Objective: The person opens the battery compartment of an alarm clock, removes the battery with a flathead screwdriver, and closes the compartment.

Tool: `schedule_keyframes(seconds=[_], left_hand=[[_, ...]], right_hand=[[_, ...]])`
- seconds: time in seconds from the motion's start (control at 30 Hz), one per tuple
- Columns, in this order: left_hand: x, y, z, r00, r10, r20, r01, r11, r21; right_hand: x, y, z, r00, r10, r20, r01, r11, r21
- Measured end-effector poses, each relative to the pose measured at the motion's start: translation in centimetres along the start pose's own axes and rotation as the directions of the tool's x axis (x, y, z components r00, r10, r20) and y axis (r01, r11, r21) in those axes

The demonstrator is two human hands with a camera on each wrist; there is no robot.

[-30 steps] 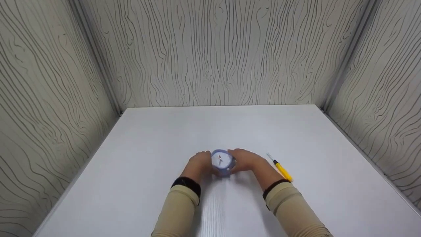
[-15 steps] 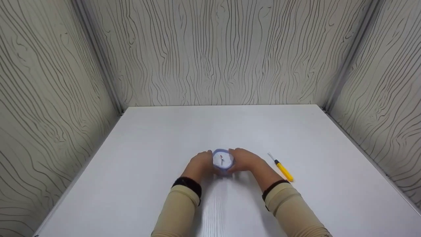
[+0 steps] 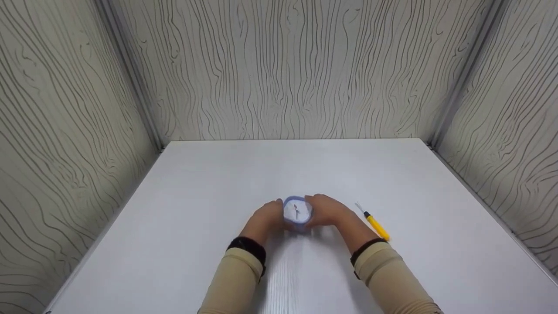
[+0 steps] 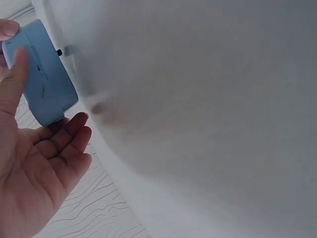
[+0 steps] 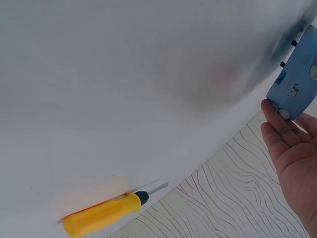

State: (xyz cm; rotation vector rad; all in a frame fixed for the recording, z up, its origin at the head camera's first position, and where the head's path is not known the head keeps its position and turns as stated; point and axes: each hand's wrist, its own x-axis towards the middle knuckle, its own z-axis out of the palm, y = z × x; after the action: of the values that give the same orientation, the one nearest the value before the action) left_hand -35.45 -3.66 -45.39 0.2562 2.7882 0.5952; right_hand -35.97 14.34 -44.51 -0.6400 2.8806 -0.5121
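Both hands hold a small light-blue alarm clock (image 3: 297,211) near the middle of the table, its white dial facing up toward the head camera. My left hand (image 3: 269,216) grips its left side. In the left wrist view, the thumb lies along the clock's blue casing (image 4: 49,79), with the other fingers under its edge. On the opposite side, my right hand (image 3: 326,211) holds the clock with fingertips at its lower edge. The right wrist view shows small black feet and knobs on the blue casing (image 5: 297,84), close over the tabletop.
A screwdriver (image 3: 376,226) with a yellow handle lies on the white table (image 3: 196,196), right of my right forearm. Its metal tip points away from me. Wood-grain patterned panels (image 3: 279,69) stand behind the table and at both sides.
The clock has shifted slightly right and away from me, turning a little, with both hands still holding it. The screwdriver lies where it was.
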Motion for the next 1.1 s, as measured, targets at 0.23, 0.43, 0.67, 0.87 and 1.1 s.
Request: schedule_keyframes(seconds=[0.23,0.43,0.67,0.87,1.1], left_hand=[[-0.1,0.3,-0.3,0.999,0.046,-0.012,-0.046,0.999,-0.013],[-0.5,0.3,-0.5,0.993,0.094,-0.072,-0.097,0.994,-0.041],[-1.0,0.5,-0.6,0.983,0.113,-0.147,-0.14,0.972,-0.188],[-1.5,0.8,-1.1,0.984,0.107,-0.142,-0.144,0.948,-0.284],[-2.1,1.1,-1.5,0.985,0.074,-0.156,-0.136,0.887,-0.441]], right_hand=[[-0.6,0.3,-0.7,1.0,0.016,-0.023,-0.015,1.0,0.027],[-0.9,1.1,-1.3,0.994,-0.078,-0.075,0.08,0.996,0.027],[-1.4,1.6,-2.2,0.994,-0.063,-0.093,0.071,0.994,0.085],[-1.9,2.0,-2.7,0.997,-0.009,-0.075,0.021,0.987,0.16],[-2.2,2.5,-2.8,0.997,0.034,-0.072,-0.017,0.975,0.223]])
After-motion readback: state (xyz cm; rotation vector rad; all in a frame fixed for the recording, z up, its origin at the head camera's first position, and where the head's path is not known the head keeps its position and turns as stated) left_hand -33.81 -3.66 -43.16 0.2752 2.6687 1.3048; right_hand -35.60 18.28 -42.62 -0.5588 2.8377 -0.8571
